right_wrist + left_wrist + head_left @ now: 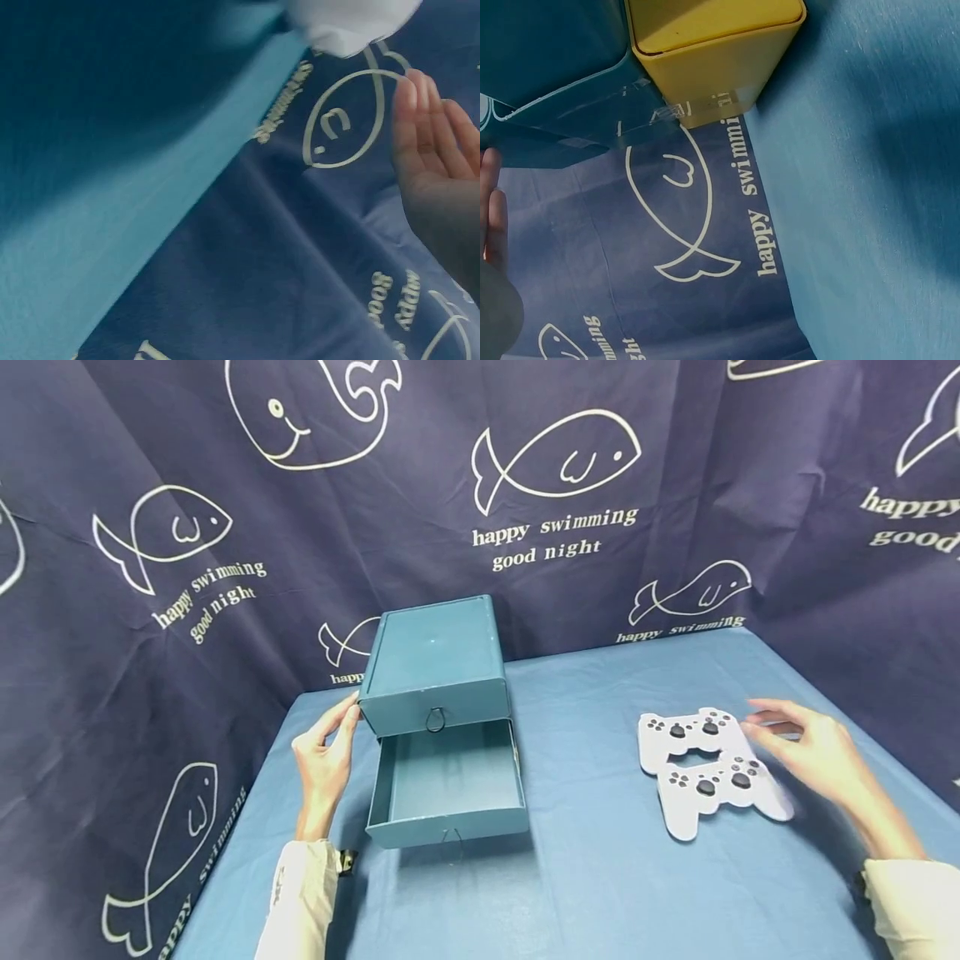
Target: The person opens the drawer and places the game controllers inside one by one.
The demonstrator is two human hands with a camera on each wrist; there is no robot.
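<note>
A teal two-tier drawer box (435,643) stands on the table. Its upper drawer (405,714) is closed, while the lower drawer (453,772) is pulled out with nothing visible inside. My left hand (326,760) touches the box's left front edge with extended fingers and thumb. In the left wrist view, fingertips (493,187) show beside the teal upper part (555,112). Two white game controllers (682,727) (723,785) with black sticks lie touching on the right. Beside them hovers my right hand (813,747), fingers loosely bent and holding nothing. Part of a white controller (352,22) appears in the right wrist view.
A yellow box-shaped part (712,67) sits under the teal upper tier. Blue cloth covers the table (592,893). Dark blue curtains (570,602) with white fish prints rise behind and along both sides.
</note>
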